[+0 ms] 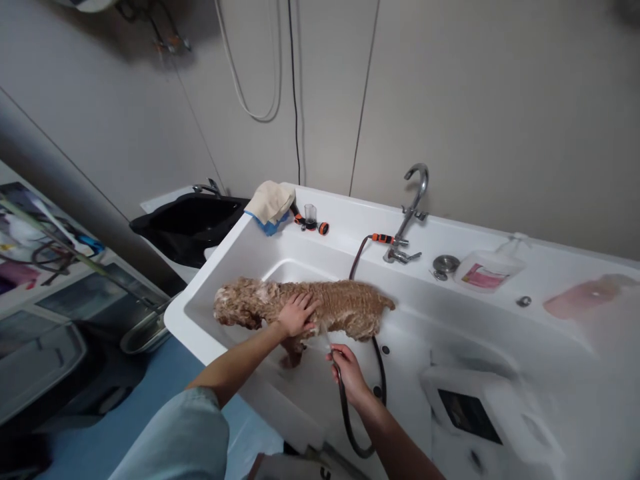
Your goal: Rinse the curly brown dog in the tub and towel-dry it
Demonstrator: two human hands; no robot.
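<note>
Standing lengthwise across the middle of the frame, a wet, curly brown dog (350, 303) takes centre stage, head toward the left, pale suds on its coat! Flat on its side and back goes the left hand (299, 312), fingers spread, gripping nothing. Just below and to the right, the right hand (349, 373) has its fingers wrapped round a dark hose (345, 413), its end close against the dog's flank, a pale, blurred spray between them. What a loop that hose makes at lower centre!

All of this inside a white tub (217, 263). Out to its back ledge: a chrome tap (413, 210) right of centre, an orange-and-black connector (383, 238) beside its base, and a cream cloth (271, 201) over a blue one at the upper-left corner. Further right, a pump bottle (489, 270) with a pink label, then a blurred pink object (580, 298). Lower right, a white container (470, 413) with a dark panel; far left of the tub, a black basin (187, 230).
</note>
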